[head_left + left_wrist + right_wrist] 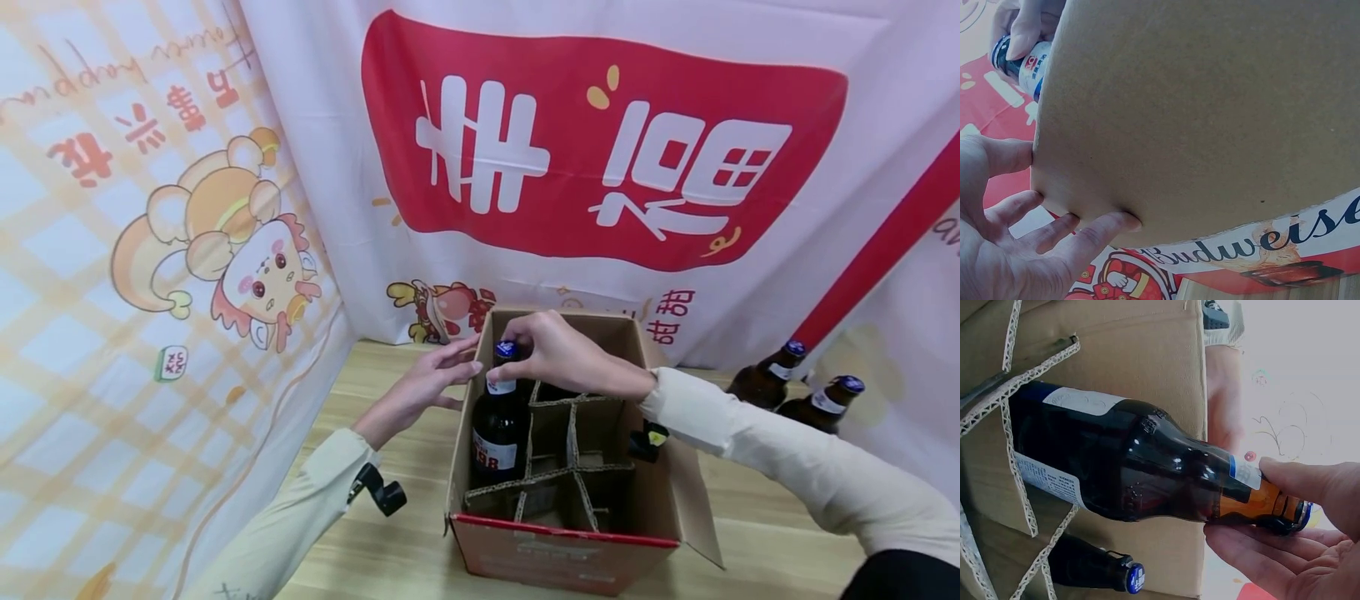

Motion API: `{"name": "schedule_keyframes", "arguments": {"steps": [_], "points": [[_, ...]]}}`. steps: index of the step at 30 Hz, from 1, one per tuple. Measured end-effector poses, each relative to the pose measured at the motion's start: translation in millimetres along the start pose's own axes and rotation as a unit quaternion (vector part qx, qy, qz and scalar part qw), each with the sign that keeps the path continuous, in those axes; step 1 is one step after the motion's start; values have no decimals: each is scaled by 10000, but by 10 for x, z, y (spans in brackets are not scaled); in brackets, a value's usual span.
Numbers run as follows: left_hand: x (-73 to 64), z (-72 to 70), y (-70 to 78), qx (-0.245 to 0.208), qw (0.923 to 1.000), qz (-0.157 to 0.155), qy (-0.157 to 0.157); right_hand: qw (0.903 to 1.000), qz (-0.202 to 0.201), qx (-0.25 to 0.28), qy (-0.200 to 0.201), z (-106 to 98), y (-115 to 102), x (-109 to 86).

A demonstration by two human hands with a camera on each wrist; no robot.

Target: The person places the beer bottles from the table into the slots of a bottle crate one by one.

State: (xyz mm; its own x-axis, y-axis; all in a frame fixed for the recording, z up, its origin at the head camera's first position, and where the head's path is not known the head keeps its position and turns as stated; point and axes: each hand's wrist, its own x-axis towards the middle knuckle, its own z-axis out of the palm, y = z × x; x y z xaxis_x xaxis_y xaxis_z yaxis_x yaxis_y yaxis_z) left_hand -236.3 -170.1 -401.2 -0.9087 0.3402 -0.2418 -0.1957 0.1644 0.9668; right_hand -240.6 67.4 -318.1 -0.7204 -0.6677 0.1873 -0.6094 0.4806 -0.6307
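A brown beer bottle [497, 421] with a blue cap and white label stands in the left side of a cardboard box [540, 554], its lower part inside a divider [573, 433] slot. My right hand [562, 354] grips its neck, thumb on one side and fingers on the other, as the right wrist view shows of this bottle [1166, 469]. My left hand [427, 379] is at the box's left side; in the left wrist view the fingertips of that hand [1029, 250] touch the cardboard wall [1197, 125]. A second bottle [1094, 565] sits lower in another slot.
Two more brown bottles, a nearer one [821, 404] and a farther one [765, 379], stand on the wooden table [720, 508] right of the box. An open flap [693, 500] sticks out at the box's right. Printed cloth [315, 167] hangs behind and at the left.
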Motion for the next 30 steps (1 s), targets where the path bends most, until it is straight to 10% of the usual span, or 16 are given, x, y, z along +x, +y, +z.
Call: {"name": "schedule_keyframes", "arguments": {"steps": [17, 30], "points": [[12, -42, -9, -8, 10000, 22, -56, 9930, -517, -608, -869, 136, 80, 92], [2, -6, -20, -68, 9999, 95, -41, 9680, -589, -1551, -1882, 363, 34, 96]]}}
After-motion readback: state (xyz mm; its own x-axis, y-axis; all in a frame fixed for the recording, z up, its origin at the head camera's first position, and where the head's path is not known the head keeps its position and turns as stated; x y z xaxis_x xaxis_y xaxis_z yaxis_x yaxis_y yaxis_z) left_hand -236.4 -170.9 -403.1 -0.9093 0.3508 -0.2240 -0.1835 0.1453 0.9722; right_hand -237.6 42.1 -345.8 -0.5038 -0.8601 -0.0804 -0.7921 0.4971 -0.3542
